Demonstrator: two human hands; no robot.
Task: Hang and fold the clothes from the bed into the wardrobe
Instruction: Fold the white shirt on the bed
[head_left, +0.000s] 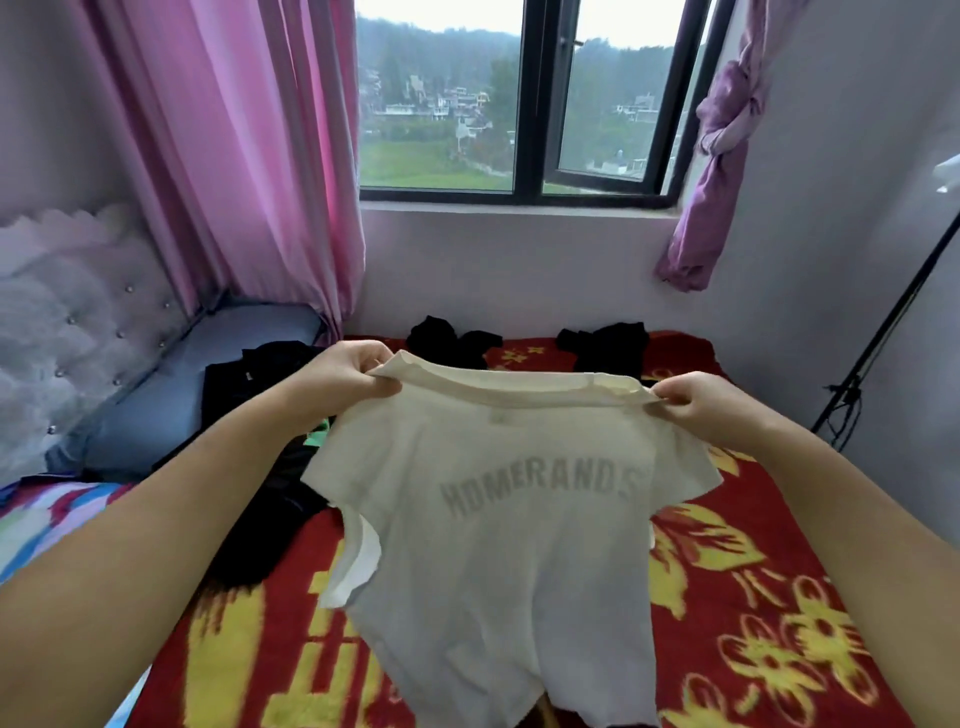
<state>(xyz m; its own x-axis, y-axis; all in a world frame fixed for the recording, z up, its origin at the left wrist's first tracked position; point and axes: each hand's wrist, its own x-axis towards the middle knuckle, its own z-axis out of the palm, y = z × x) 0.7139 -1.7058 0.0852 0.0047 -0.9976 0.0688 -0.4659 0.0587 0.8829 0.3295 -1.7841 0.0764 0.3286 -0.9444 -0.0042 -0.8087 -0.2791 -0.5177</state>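
Cream T-shirt (498, 545) hanging collar-up, long axis vertical, faint lettering showing; pinched at shoulders by left hand (348, 376) and right hand (701, 405).

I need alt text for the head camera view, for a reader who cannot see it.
Two hands, left hand and right hand, hold a cream T-shirt up by its shoulders over a red floral blanket. Black clothes lie behind, below a window.
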